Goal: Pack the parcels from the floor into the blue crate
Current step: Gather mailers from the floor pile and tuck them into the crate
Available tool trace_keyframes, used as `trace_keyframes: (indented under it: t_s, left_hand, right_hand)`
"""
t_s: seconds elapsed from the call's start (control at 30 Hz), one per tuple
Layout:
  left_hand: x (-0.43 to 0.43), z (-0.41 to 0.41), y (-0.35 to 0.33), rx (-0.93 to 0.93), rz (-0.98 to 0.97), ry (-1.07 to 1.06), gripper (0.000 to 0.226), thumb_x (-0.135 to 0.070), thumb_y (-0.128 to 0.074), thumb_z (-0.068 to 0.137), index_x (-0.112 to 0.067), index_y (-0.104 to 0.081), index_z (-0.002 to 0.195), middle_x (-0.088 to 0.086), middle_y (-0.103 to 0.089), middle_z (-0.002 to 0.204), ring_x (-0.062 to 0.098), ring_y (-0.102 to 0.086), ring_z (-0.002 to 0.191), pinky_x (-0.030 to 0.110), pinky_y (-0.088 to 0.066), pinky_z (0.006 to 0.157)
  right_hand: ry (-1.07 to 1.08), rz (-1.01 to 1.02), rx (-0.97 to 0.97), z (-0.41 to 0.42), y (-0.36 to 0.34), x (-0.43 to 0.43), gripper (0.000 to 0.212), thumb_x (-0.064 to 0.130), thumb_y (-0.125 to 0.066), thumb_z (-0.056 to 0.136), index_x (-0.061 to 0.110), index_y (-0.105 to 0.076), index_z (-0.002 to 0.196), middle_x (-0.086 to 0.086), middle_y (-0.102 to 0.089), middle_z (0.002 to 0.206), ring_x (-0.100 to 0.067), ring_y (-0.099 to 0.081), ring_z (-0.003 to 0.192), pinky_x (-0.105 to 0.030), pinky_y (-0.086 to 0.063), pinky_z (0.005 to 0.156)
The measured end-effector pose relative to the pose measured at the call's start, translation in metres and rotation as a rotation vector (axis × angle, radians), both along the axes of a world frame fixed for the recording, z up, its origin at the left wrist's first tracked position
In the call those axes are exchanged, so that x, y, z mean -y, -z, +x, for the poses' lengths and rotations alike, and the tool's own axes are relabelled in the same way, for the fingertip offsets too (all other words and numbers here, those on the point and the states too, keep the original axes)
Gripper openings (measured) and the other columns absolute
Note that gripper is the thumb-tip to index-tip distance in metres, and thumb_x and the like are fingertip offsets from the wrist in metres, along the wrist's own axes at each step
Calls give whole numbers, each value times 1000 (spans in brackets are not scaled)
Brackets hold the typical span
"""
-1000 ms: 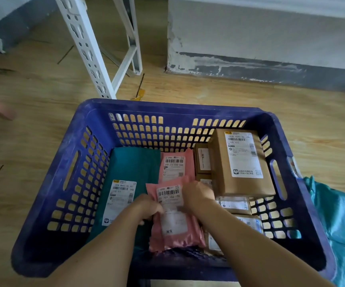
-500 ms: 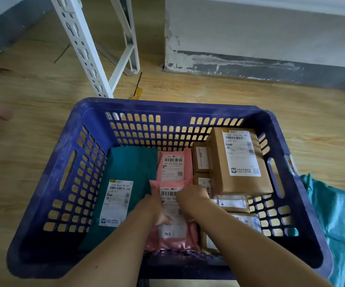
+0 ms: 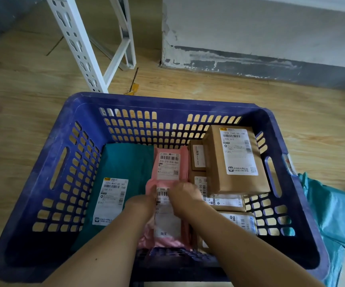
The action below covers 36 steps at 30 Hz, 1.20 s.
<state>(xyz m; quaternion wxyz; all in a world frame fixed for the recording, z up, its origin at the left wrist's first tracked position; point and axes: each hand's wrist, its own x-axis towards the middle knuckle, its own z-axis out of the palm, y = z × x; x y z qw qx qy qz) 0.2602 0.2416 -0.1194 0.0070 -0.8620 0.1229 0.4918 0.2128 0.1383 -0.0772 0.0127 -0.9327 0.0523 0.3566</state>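
Wood floor (image 3: 22, 121), blue crate (image 3: 167, 102): left grip (image 3: 143, 204), right grip (image 3: 183, 196) pinch pink parcel (image 3: 167, 222) (white-labelled).

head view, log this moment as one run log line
phase: packing | left hand, right hand: grip top edge of near pink parcel | where: inside blue crate, between teal parcel and brown boxes
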Motion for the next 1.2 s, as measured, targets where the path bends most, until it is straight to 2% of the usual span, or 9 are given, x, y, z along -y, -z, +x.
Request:
trace_keyframes:
  t_s: [0.1, 0.23, 0.4, 0.57, 0.63, 0.7, 0.83, 1.07, 1.2]
  left_hand:
    - [-3, 1, -5, -121, 13, 51, 110, -15, -64, 87, -24, 29, 145, 19, -40, 144, 30, -51, 118, 34, -44, 96]
    - [-3, 2, -13, -111, 17, 168, 112, -16, -69, 84, -25, 25, 146, 16, -50, 137, 29, -55, 114, 35, -48, 92]
    - [-8, 9, 1, -128, -58, 158, 117, -15, -75, 76, -26, 15, 149, 13, -50, 136, 28, -56, 112, 39, -52, 93]
    - [-6, 26, -40, -74, -82, 196, 88, -21, -72, 81, -18, -17, 150, 11, -49, 138, 22, -58, 106, 26, -50, 86]
    - [-4, 38, -64, 25, -73, 212, 68, -23, -71, 82, -16, -38, 142, 9, -57, 127, 20, -60, 98, 26, -48, 81]
    - [2, 44, -88, 87, -121, 196, 52, -22, -70, 83, -14, -49, 130, 5, -58, 120, 17, -60, 90, 28, -49, 81]
    - [26, 28, -141, 176, -262, 267, 44, -14, -63, 87, -16, -51, 129, -3, -52, 108, 6, -48, 77, 24, -46, 74]
    - [74, -53, -231, 252, -473, 462, 43, 0, -47, 92, -13, -49, 133, 1, -52, 114, 11, -52, 74, 22, -43, 59]
    - [96, -95, -271, 301, -534, 576, 40, -9, -49, 94, -15, -49, 133, 8, -52, 130, 19, -53, 82, 22, -35, 58]
  right_hand:
    - [-13, 86, -103, -1, 7, 4, 61, 11, -63, 84, 14, -38, 139, -15, -45, 133, -32, -52, 117, -42, -50, 90]
    - [-8, 89, -217, 2, 10, 3, 68, 13, -64, 84, 11, -32, 143, -18, -43, 137, -34, -51, 119, -42, -48, 90]
    - [83, 128, -132, 1, 12, 1, 55, 11, -58, 86, 10, -41, 138, -16, -49, 133, -31, -52, 118, -40, -48, 95]
    - [209, 267, 97, -7, -21, 16, 43, 9, -55, 86, 13, -53, 128, -12, -57, 126, -28, -55, 114, -39, -49, 96]
    - [240, 311, 176, -14, -40, 22, 44, 11, -52, 87, 17, -51, 132, -9, -56, 129, -27, -53, 118, -37, -47, 99]
    - [284, 345, 243, -24, -59, 28, 40, 14, -50, 90, 19, -53, 129, -5, -60, 124, -23, -56, 114, -30, -47, 92]
    - [386, 397, 365, -53, -111, 41, 29, 14, -50, 92, 19, -61, 118, -2, -64, 116, -18, -61, 97, -26, -51, 84]
    - [494, 275, 496, -131, -185, 76, 34, 20, -47, 92, 23, -60, 124, -2, -57, 130, -23, -54, 114, -27, -43, 90]
    - [570, 241, 552, -180, -223, 93, 34, 13, -54, 86, 18, -65, 117, -6, -64, 118, -25, -59, 108, -28, -46, 89]
